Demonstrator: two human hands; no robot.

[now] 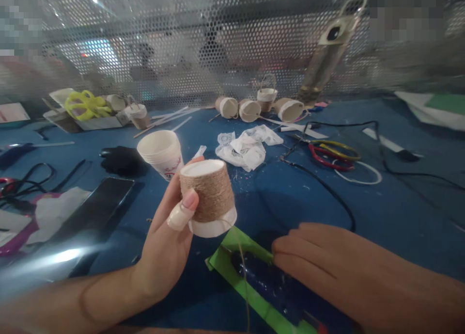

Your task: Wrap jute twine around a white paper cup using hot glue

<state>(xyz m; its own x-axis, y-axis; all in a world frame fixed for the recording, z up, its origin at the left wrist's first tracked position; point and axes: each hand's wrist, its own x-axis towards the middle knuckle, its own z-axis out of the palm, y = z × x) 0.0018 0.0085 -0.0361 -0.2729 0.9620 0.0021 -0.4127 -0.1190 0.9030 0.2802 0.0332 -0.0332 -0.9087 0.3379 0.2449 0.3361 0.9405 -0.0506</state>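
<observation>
My left hand (167,246) grips an upside-down white paper cup (209,196), most of it wrapped in brown twine, with the thumb across the wrapping. A loose strand of twine (244,276) hangs from the cup toward the bottom edge. My right hand (327,266) lies low on the blue table (381,203), fingers together and pointing left, their tips on a green frame (232,261) with a dark shiny middle. I cannot make out whether those fingers pinch anything.
A stack of plain paper cups (162,152) stands behind the held cup. Several twine-wrapped cups (250,108) lie at the back by a perforated metal screen. Crumpled plastic (245,147), black cables (327,188), yellow scissors (85,105) and a dark phone (100,200) lie around.
</observation>
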